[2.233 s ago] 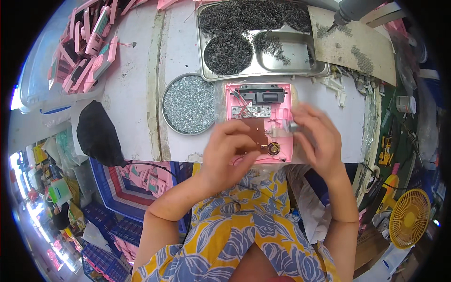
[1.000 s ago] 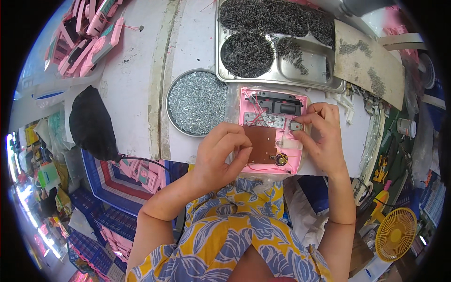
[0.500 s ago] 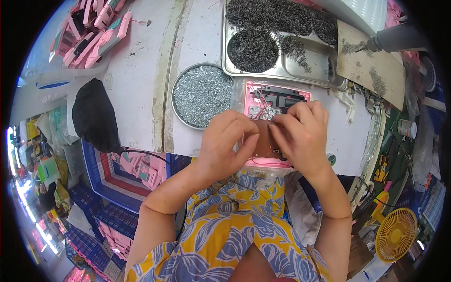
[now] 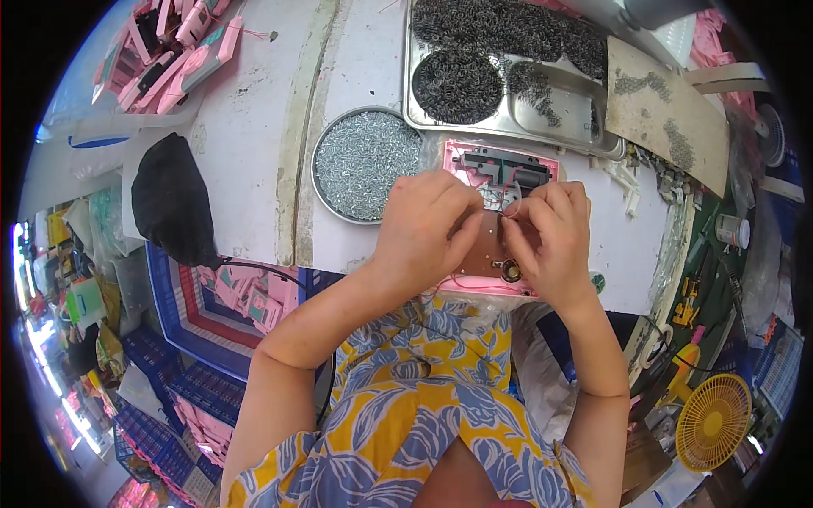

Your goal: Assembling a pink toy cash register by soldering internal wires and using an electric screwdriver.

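Note:
In front of me on the table lies an open pink plastic casing [image 4: 549,152] holding a black mechanism [image 4: 495,165], thin red and dark wires and a brown circuit board [image 4: 481,245]. My left hand [image 4: 430,222] covers the casing's left side, its thumb and fingertips pinched at the board's upper edge; what lies between them is hidden. At the same edge my right hand [image 4: 549,237] is closed, with thumb and forefinger pinching thin wires [image 4: 511,193]. A round metallic part [image 4: 511,271] shows on the board just below the right hand.
Left of the casing stands a round tin of small screws [image 4: 368,165]. Behind is a metal tray [image 4: 542,135] of dark springs, beside a board [image 4: 652,118] with scattered springs. Pink casings [image 4: 182,63] pile up far left, near a black cloth-like bundle [image 4: 174,203]. A grey hanging tool [image 4: 660,10] shows at the top.
My left hand has moved right and slightly up, nearer the right hand. More of the wires and the round part show. The grey hanging tool has swung up and away.

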`<state>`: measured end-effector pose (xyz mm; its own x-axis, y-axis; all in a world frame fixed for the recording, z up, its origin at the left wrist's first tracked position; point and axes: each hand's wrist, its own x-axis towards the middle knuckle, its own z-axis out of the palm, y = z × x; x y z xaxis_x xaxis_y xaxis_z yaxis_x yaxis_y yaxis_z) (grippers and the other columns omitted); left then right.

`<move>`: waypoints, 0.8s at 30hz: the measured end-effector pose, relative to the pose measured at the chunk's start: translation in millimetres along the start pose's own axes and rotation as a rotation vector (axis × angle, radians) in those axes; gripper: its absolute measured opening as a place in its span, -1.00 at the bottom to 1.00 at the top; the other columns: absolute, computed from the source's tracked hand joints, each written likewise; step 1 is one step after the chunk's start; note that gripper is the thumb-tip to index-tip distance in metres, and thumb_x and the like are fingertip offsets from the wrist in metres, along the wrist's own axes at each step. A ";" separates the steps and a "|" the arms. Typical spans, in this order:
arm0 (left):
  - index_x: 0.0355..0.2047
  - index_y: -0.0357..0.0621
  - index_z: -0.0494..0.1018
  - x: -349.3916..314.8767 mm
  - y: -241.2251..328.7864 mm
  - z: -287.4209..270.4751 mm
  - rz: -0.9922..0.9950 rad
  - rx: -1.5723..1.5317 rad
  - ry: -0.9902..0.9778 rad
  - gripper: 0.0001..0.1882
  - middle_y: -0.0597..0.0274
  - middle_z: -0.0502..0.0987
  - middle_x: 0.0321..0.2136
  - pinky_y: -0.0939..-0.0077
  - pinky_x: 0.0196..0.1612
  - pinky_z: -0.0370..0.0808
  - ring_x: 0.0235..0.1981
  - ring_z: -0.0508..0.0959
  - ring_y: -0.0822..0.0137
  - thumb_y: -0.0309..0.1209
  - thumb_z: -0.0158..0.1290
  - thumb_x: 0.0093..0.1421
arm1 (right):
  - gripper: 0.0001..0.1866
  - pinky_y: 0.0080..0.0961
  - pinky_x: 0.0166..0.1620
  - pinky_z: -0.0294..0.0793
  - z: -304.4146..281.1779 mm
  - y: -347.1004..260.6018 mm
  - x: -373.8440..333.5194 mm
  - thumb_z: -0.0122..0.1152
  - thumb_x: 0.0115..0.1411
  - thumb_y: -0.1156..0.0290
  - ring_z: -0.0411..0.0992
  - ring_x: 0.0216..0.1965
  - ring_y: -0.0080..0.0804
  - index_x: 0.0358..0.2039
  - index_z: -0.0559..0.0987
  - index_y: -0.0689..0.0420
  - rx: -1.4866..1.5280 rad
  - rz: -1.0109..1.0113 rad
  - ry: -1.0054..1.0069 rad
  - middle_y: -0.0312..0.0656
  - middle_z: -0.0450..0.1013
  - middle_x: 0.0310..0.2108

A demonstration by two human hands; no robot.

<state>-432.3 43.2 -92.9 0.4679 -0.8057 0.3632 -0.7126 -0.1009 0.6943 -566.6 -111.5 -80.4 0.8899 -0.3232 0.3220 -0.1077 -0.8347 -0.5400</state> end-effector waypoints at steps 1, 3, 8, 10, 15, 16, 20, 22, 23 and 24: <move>-0.33 -0.10 0.55 3.6 2.1 1.0 0.008 0.018 0.024 -0.81 0.23 0.51 -0.35 0.29 -0.18 0.33 -0.29 0.52 0.17 -0.48 0.27 0.02 | -0.84 -0.26 -0.09 0.24 1.5 0.8 -1.2 0.37 -0.05 0.49 0.32 -0.22 -0.21 -0.42 0.58 0.08 0.011 0.010 0.016 -0.28 0.39 -0.37; -0.33 -0.08 0.56 7.7 5.9 4.8 0.014 0.047 0.037 -0.80 0.24 0.49 -0.32 0.26 -0.15 0.32 -0.25 0.50 0.17 -0.45 0.29 -0.01 | -0.84 -0.27 -0.10 0.24 4.3 0.7 -2.9 0.34 -0.06 0.50 0.32 -0.23 -0.22 -0.42 0.57 0.09 0.038 0.038 0.047 -0.28 0.39 -0.38; -0.39 -0.04 0.57 10.1 6.7 14.7 0.006 0.069 0.006 -0.84 0.24 0.45 -0.28 0.26 -0.09 0.29 -0.18 0.45 0.16 -0.42 0.29 -0.01 | -0.88 -0.35 -0.13 0.27 3.1 0.1 -5.3 0.30 -0.03 0.54 0.34 -0.28 -0.27 -0.43 0.56 0.10 0.268 0.219 0.088 -0.29 0.42 -0.44; -0.38 -0.06 0.55 6.7 0.3 17.1 -0.017 0.074 0.076 -0.83 0.22 0.43 -0.29 0.25 -0.07 0.27 -0.18 0.43 0.15 -0.45 0.29 -0.01 | -0.89 -0.38 -0.13 0.29 -3.2 2.4 -4.6 0.30 -0.01 0.55 0.35 -0.29 -0.29 -0.43 0.56 0.12 0.287 0.259 0.081 -0.29 0.44 -0.45; -0.20 -0.12 0.43 -6.7 16.7 8.0 0.062 -0.113 0.487 -0.69 0.13 0.42 -0.22 0.40 -0.16 0.38 -0.20 0.44 0.25 -0.66 0.22 0.06 | -0.88 -0.42 -0.12 0.36 -12.9 9.6 -10.3 0.36 0.01 0.57 0.41 -0.28 -0.29 -0.40 0.60 0.14 0.302 0.248 0.075 -0.27 0.53 -0.43; -0.06 -0.20 0.42 -0.5 23.6 2.7 0.204 -0.180 0.372 -0.66 0.14 0.46 -0.24 0.54 -0.35 0.41 -0.36 0.48 0.37 -0.66 0.17 0.15 | -0.87 -0.42 -0.14 0.37 -12.9 9.5 -9.9 0.37 0.01 0.58 0.41 -0.28 -0.29 -0.40 0.61 0.15 0.317 0.231 0.077 -0.27 0.53 -0.42; 0.06 -0.29 0.44 15.8 42.3 11.7 -0.190 -0.438 -0.101 -0.65 0.24 0.52 -0.42 0.62 -0.46 0.45 -0.53 0.53 0.52 -0.62 0.10 0.25 | -0.87 -0.44 -0.18 0.41 -17.6 9.8 -8.6 0.39 0.01 0.60 0.42 -0.28 -0.29 -0.39 0.63 0.17 0.327 0.137 0.105 -0.25 0.55 -0.42; 0.02 -0.31 0.49 25.1 38.3 12.6 -0.316 -0.521 -0.251 -0.71 0.27 0.55 -0.49 0.65 -0.46 0.49 -0.53 0.56 0.56 -0.59 0.09 0.29 | -0.87 -0.44 -0.19 0.42 -20.4 9.6 -7.4 0.39 0.01 0.60 0.42 -0.29 -0.29 -0.39 0.63 0.18 0.345 0.129 0.129 -0.24 0.55 -0.42; -0.03 -0.31 0.53 29.7 36.9 12.8 -0.339 -0.554 -0.336 -0.76 0.27 0.56 -0.50 0.65 -0.44 0.51 -0.50 0.57 0.56 -0.58 0.10 0.30 | -0.87 -0.44 -0.19 0.42 -23.5 10.5 -8.5 0.39 0.01 0.60 0.42 -0.28 -0.28 -0.39 0.63 0.18 0.365 0.153 0.143 -0.24 0.55 -0.42; -0.07 -0.31 0.55 31.6 36.8 12.7 -0.364 -0.556 -0.328 -0.79 0.26 0.57 -0.50 0.65 -0.44 0.51 -0.50 0.57 0.57 -0.57 0.11 0.30 | -0.87 -0.44 -0.19 0.42 -26.3 10.9 -9.7 0.39 0.01 0.60 0.43 -0.28 -0.28 -0.40 0.63 0.19 0.385 0.177 0.159 -0.23 0.55 -0.42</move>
<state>-450.4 6.7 -63.8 0.3817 -0.9194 -0.0944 -0.1312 -0.1551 0.9791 -588.1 -129.2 -68.9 0.7899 -0.5359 0.2981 -0.0529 -0.5437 -0.8376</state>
